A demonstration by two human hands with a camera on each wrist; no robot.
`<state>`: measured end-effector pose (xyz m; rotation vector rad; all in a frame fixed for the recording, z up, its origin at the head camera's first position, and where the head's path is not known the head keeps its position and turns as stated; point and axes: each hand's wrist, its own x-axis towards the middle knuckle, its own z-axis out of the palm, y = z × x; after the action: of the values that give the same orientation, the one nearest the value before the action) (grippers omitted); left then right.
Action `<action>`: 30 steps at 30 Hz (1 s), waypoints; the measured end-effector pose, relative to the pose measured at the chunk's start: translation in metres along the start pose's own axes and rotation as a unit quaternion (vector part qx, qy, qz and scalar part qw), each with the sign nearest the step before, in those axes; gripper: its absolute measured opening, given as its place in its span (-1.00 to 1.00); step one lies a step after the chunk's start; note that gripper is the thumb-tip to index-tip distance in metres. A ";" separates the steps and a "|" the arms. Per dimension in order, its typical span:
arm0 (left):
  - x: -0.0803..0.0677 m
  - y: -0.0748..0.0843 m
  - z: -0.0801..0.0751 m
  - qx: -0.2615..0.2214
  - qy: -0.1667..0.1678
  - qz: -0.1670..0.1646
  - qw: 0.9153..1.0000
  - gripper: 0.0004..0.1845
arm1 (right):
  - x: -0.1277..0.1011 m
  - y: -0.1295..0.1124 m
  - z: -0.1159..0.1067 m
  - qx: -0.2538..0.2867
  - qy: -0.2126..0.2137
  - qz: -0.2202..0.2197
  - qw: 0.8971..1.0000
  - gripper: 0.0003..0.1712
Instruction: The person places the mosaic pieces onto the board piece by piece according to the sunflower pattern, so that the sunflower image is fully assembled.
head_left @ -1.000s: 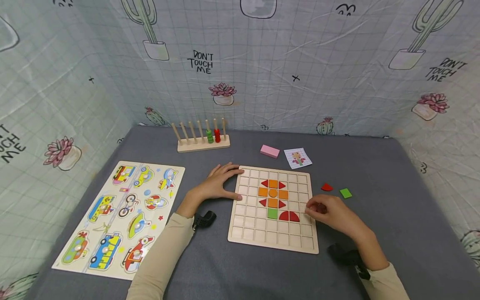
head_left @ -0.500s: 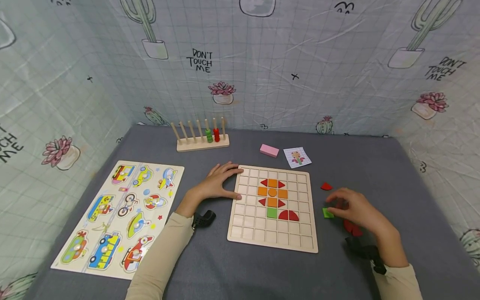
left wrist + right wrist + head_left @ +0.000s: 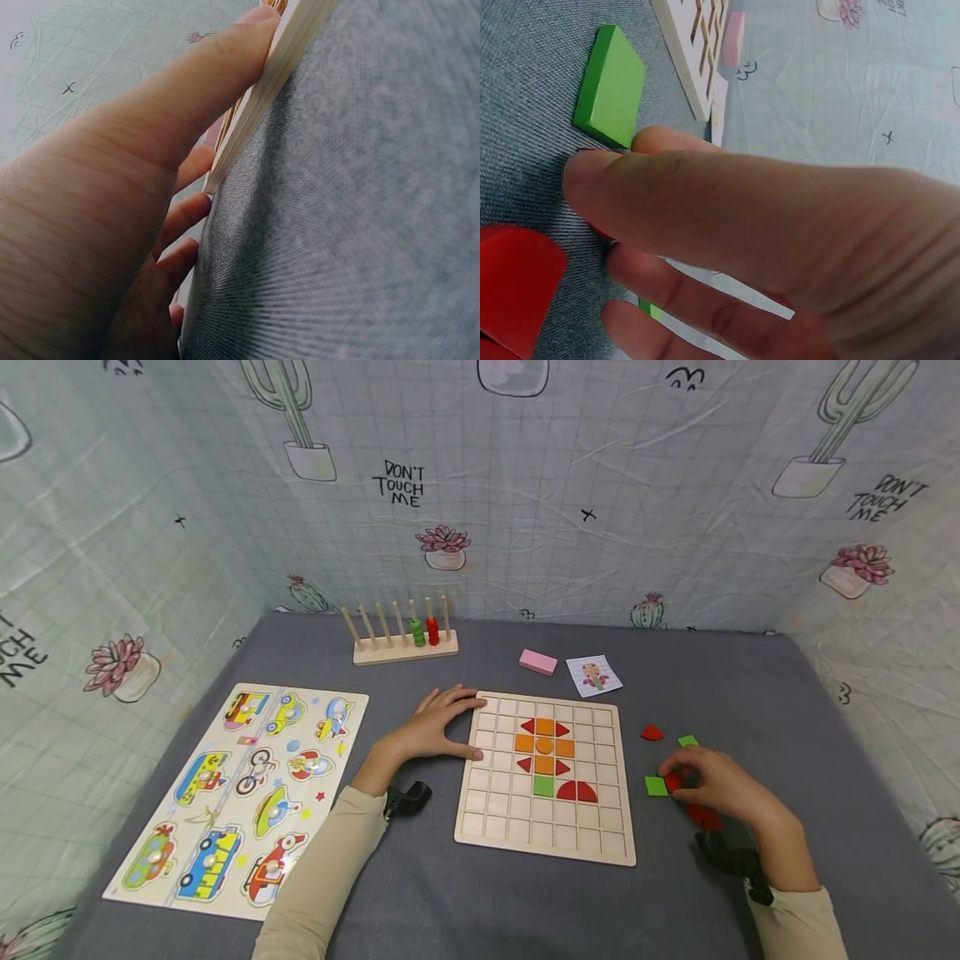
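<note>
My left hand point(image 3: 427, 731) rests at the left side of a wooden grid board point(image 3: 495, 827), fingers spread. Its thumb point(image 3: 240, 49) presses the board's edge. Orange squares, red triangles, a green square point(image 3: 543, 786) and two red quarter-circles point(image 3: 577, 791) sit in the board's cells. Right of the board, my right hand point(image 3: 723, 785) pinches a small red piece point(image 3: 672, 782) between thumb and fingers, low over the cloth. Its shape is mostly hidden by the thumb in the right wrist view. A loose green square point(image 3: 615, 86) lies just beside the fingertips.
More red pieces point(image 3: 703, 816) lie under the right wrist. Another green piece point(image 3: 687, 741) and a red quarter-circle point(image 3: 652, 732) lie farther back. Behind the board are a pattern card point(image 3: 594, 676) and pink block point(image 3: 538, 662). A peg rack point(image 3: 405, 649) and vehicle puzzle point(image 3: 255, 810) stand left.
My right hand has moved right, off the board's edge. Its fingers have shifted from the loose green square to the red piece beside it. The left hand has stayed in place.
</note>
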<state>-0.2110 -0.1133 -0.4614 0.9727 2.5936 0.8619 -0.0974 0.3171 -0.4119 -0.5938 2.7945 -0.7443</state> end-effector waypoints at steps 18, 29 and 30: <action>0.001 0.000 0.001 -0.003 -0.003 -0.004 1.000 -0.06 | 0.000 0.005 0.003 -0.005 0.041 0.041 0.998 -0.76; 0.002 -0.001 0.001 0.001 -0.003 -0.001 1.000 -0.07 | 0.000 0.007 0.006 -0.012 0.061 0.023 0.998 -0.80; 0.002 -0.002 0.001 0.001 -0.003 -0.002 1.000 -0.07 | 0.001 0.007 0.006 -0.011 0.064 0.022 0.998 -0.80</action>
<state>-0.2125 -0.1126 -0.4635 0.9701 2.5900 0.8540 -0.0984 0.3195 -0.4205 -0.5040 2.9257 -0.7684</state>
